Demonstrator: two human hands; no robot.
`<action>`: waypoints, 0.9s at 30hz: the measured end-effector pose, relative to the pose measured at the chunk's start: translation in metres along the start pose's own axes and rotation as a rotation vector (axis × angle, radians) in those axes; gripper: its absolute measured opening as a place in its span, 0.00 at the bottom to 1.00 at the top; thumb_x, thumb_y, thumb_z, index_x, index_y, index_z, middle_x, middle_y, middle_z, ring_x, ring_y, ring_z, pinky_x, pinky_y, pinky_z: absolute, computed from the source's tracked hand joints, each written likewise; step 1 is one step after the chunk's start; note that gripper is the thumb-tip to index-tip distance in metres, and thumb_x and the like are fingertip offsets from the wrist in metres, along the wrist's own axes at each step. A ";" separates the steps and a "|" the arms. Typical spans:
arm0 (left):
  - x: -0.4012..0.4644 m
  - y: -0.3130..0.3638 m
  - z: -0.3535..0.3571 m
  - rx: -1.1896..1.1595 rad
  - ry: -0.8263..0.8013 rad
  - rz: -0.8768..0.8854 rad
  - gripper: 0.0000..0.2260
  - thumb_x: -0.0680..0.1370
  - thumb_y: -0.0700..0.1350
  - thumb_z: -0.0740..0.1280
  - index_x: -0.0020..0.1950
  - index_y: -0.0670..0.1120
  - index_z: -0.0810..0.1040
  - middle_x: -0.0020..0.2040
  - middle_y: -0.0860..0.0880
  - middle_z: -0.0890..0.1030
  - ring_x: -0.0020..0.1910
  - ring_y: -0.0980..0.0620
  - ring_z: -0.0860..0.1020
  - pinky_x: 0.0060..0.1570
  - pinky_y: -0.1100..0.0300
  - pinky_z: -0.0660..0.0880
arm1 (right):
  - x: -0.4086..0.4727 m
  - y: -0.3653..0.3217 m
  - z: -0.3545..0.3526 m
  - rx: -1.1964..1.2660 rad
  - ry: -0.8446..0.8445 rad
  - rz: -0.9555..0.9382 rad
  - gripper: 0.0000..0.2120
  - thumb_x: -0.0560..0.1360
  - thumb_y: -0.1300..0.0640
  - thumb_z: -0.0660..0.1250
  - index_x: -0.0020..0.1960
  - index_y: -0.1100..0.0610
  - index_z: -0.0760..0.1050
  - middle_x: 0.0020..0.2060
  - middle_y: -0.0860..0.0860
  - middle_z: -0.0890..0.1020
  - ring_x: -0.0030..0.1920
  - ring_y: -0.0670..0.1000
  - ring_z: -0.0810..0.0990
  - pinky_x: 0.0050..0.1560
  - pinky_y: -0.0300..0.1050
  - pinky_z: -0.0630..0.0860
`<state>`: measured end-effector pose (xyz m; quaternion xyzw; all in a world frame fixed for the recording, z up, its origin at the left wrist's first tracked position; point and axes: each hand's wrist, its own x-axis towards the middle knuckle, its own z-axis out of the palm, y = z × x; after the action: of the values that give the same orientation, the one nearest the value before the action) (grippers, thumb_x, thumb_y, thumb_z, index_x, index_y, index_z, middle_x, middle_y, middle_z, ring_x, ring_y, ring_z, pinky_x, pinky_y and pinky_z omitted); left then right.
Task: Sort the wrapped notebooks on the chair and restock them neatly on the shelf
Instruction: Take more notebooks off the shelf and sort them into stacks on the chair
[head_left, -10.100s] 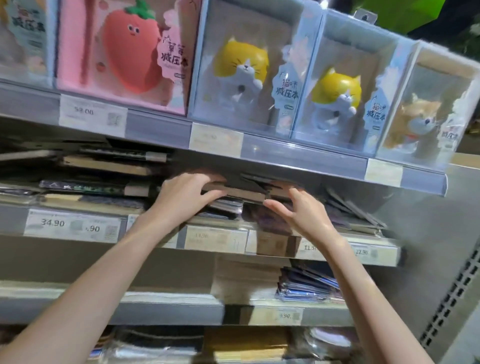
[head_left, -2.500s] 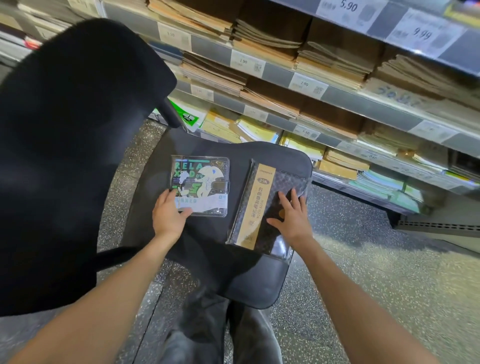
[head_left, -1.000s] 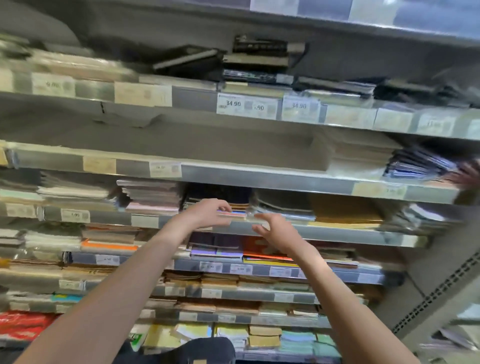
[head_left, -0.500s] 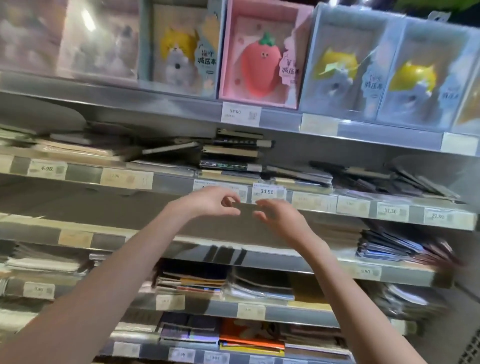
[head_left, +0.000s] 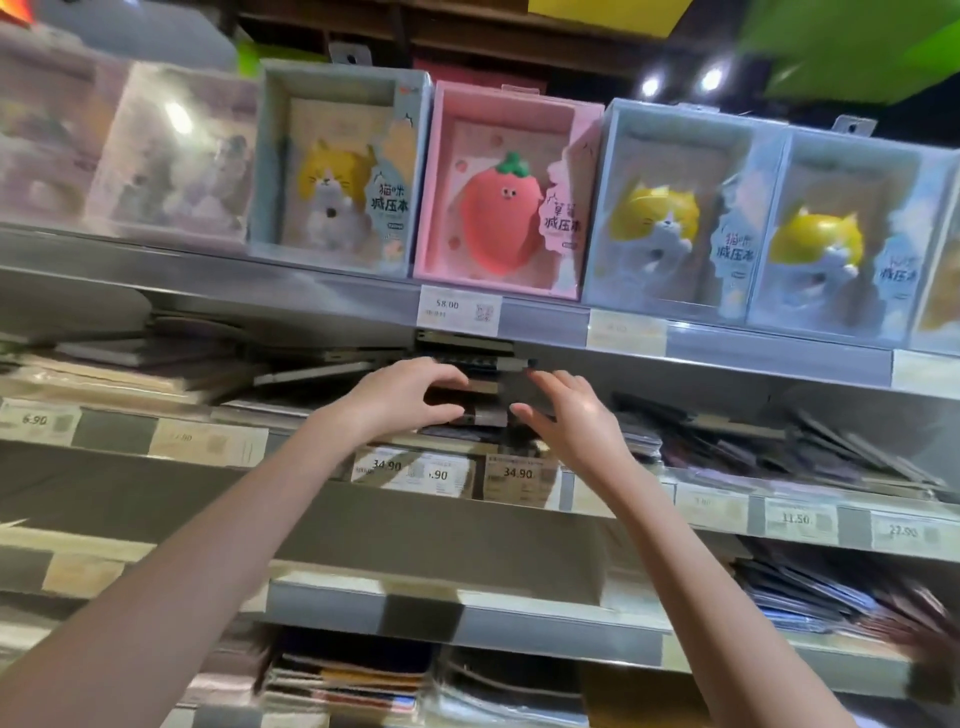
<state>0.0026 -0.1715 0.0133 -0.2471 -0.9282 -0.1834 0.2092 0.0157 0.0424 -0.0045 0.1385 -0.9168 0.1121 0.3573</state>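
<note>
A stack of dark wrapped notebooks (head_left: 475, 387) lies on the second shelf (head_left: 311, 457) from the top, above the 34.90 price tags (head_left: 517, 473). My left hand (head_left: 400, 400) grips the stack's left end, fingers curled over the top and thumb underneath. My right hand (head_left: 566, 415) is at the stack's right end, its fingers fairly straight and touching the notebooks. The chair is out of view.
Boxed squishy-toy notebooks stand on the top shelf: a pink strawberry box (head_left: 501, 195) with cat boxes (head_left: 670, 218) on either side. More wrapped notebooks lie slanted at the right (head_left: 779, 441) and flat at the left (head_left: 130, 364). Lower shelves hold further stacks (head_left: 343, 675).
The view has swung up from the chair to the shelves. Both hands have risen from the shelf edge and closed in on the notebook stack above the 34.90 tags.
</note>
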 end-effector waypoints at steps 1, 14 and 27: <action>0.001 -0.003 0.001 0.019 0.007 -0.011 0.17 0.76 0.54 0.65 0.65 0.56 0.71 0.61 0.52 0.74 0.61 0.52 0.71 0.59 0.52 0.70 | 0.006 0.001 0.002 -0.013 -0.030 0.030 0.26 0.77 0.44 0.60 0.71 0.53 0.62 0.65 0.52 0.72 0.65 0.53 0.68 0.58 0.49 0.70; 0.019 -0.048 0.008 -0.028 0.153 -0.133 0.21 0.77 0.54 0.64 0.69 0.59 0.66 0.65 0.52 0.73 0.60 0.47 0.74 0.54 0.57 0.72 | 0.067 0.025 0.034 0.330 -0.190 0.113 0.26 0.73 0.45 0.66 0.69 0.49 0.67 0.68 0.52 0.69 0.62 0.54 0.72 0.59 0.45 0.71; 0.024 -0.051 0.019 -0.076 0.245 -0.117 0.25 0.73 0.53 0.70 0.68 0.58 0.68 0.67 0.50 0.72 0.62 0.46 0.73 0.59 0.56 0.71 | 0.043 0.032 0.023 0.155 -0.011 0.045 0.18 0.74 0.50 0.67 0.64 0.47 0.73 0.60 0.49 0.78 0.56 0.52 0.77 0.55 0.49 0.76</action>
<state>-0.0492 -0.1948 -0.0032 -0.1759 -0.9010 -0.2592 0.3002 -0.0398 0.0576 0.0051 0.1457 -0.9102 0.1898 0.3379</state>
